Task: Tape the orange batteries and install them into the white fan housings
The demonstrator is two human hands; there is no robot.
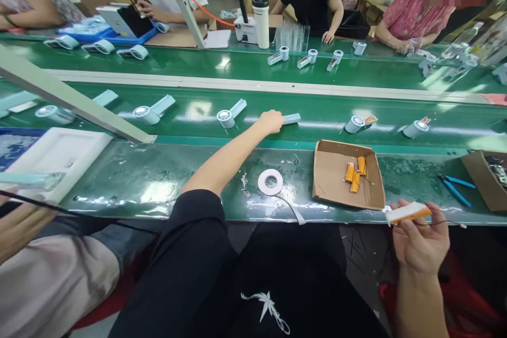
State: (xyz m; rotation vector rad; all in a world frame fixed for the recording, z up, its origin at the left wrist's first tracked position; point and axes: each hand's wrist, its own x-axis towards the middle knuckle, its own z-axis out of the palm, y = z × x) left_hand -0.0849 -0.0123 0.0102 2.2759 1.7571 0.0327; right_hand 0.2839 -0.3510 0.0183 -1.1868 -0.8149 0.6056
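Pale blue fan part (pixel 291 119) lies on the green conveyor belt (pixel 396 100), centre of frame, just right of the left hand (pixel 271 121). That hand reaches across from the lower middle and rests closed over the near end of the part; how firm the hold is cannot be told. The right hand (pixel 420 240), lower right, pinches an orange battery cell (pixel 407 213) with white wrapping and a thin black lead trailing right.

Just below the belt, on the desk (pixel 158 179): a roll of white tape (pixel 270 181) with its tail hanging off the edge, an open cardboard tray (pixel 336 174) with more orange cells (pixel 355 173), blue cutters (pixel 455 186) to the right. Other fan units (pixel 229 114) are spaced along the belt left and right.

Risks, as judged:
- If the belt is running, the part may slip out from under a loose hold.
- The long reach could brush the tape roll off the desk.
- The trailing lead may snag on the tray corner.
- The cell, held only by its edges, could drop to the floor.
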